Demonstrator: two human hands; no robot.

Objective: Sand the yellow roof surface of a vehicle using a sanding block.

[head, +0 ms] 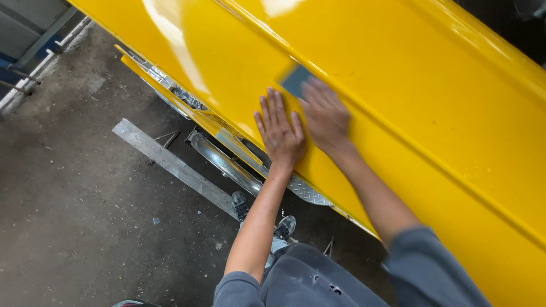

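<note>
A glossy yellow vehicle body panel (432, 96) fills the upper right of the head view. My left hand (280, 132) lies flat on the panel with its fingers spread, holding nothing. My right hand (324, 116), blurred by motion, presses a small grey-blue sanding pad (294, 79) against the panel just above a raised crease line. The pad sticks out beyond my fingertips at the upper left.
Below the panel run a chrome step and diamond-plate trim (227, 165). A flat metal bar (173, 166) lies on the dirty concrete floor (74, 216). My grey shoes (240, 203) stand beside the vehicle. Small specks dot the paint at right.
</note>
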